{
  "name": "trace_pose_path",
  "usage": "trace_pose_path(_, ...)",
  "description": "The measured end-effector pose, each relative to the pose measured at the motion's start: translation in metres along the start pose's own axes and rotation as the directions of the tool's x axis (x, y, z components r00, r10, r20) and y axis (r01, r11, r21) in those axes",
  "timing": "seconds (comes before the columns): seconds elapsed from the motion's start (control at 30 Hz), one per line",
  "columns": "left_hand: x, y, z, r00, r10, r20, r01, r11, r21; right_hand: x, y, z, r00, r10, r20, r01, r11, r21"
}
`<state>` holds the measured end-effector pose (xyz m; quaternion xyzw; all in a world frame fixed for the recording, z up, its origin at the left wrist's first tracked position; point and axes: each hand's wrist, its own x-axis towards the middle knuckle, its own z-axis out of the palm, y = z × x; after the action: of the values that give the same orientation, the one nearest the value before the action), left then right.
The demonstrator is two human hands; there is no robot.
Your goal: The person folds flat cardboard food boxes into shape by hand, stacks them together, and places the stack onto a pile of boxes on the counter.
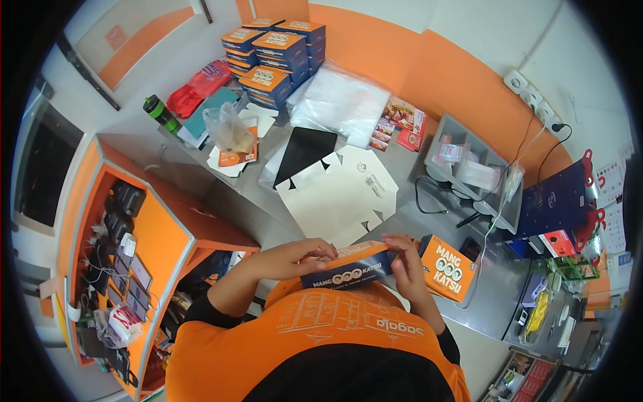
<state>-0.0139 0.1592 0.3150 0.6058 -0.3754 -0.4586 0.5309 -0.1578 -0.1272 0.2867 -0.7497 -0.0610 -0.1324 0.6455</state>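
Observation:
An orange and navy Mang Katsu cardboard food box (348, 269) is held against the front of my orange shirt, its navy side facing me. My left hand (298, 259) grips the left end, with fingers bent over the top. At the other end my right hand (406, 264) holds the box, thumb and fingers around its corner. Just beyond the box, a flat unfolded white carton sheet (338, 197) lies printed side down on the metal table. Another orange box (447, 269) stands close to the right of my right hand.
Stacked orange and navy boxes (274, 57) stand at the back, beside clear plastic bags (341, 100). A grey bin (439, 157) with cables is on the right. A green bottle (161, 112) stands far left. Orange shelving (167, 221) holds phones and devices.

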Motion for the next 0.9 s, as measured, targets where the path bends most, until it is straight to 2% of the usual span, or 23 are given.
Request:
trace_pose_path(0.03,0.000,0.002,-0.004,1.000,-0.018,0.025,0.018,1.000,0.004,-0.004,-0.003,0.000,0.996,0.088,-0.010,-0.085,0.985,0.149)
trace_pose_path(0.13,0.004,-0.003,-0.017,0.992,-0.060,0.115,0.066,0.997,-0.048,-0.002,-0.006,-0.003,0.952,0.301,0.055,-0.306,0.929,0.206)
trace_pose_path(0.23,0.008,-0.020,-0.024,0.978,-0.102,0.182,0.128,0.982,-0.137,0.001,0.000,-0.013,0.934,0.311,0.174,-0.331,0.938,0.102)
trace_pose_path(0.27,0.010,-0.026,-0.026,0.973,-0.117,0.199,0.151,0.974,-0.167,0.002,0.000,-0.015,0.943,0.271,0.192,-0.295,0.950,0.104)
trace_pose_path(0.33,0.012,-0.039,-0.023,0.988,-0.052,0.144,0.075,0.984,-0.163,0.005,-0.001,-0.016,0.954,0.195,0.228,-0.225,0.968,0.113)
trace_pose_path(0.43,0.008,-0.049,-0.006,1.000,-0.012,-0.008,0.009,0.965,-0.260,0.010,-0.021,-0.020,0.926,0.279,0.254,-0.286,0.958,-0.011)
trace_pose_path(0.47,0.007,-0.052,0.001,0.998,-0.011,-0.069,-0.011,0.952,-0.307,0.007,-0.018,-0.020,0.914,0.313,0.257,-0.337,0.940,0.051)
trace_pose_path(0.53,0.005,-0.071,0.011,0.983,-0.043,-0.181,-0.008,0.962,-0.272,0.002,-0.010,-0.022,0.886,0.376,0.271,-0.428,0.887,0.172)
trace_pose_path(0.6,0.002,-0.079,0.023,0.932,-0.098,-0.350,0.006,0.967,-0.256,0.002,-0.017,-0.019,0.888,0.372,0.271,-0.433,0.875,0.217)
trace_pose_path(0.63,0.002,-0.079,0.026,0.906,-0.186,-0.380,0.060,0.946,-0.320,0.002,-0.020,-0.017,0.888,0.369,0.273,-0.434,0.868,0.239)
trace_pose_path(0.7,0.001,-0.076,0.031,0.833,-0.359,-0.422,0.153,0.881,-0.448,-0.001,-0.017,-0.014,0.882,0.405,0.240,-0.449,0.878,0.168)
trace_pose_path(0.8,-0.001,-0.047,0.032,0.849,-0.429,-0.308,0.175,0.779,-0.602,0.000,-0.015,-0.013,0.872,0.440,0.214,-0.470,0.876,0.112)
trace_pose_path(0.9,0.000,-0.047,0.025,0.884,-0.310,-0.349,0.167,0.908,-0.384,0.003,-0.020,-0.015,0.866,0.444,0.227,-0.472,0.877,0.086)
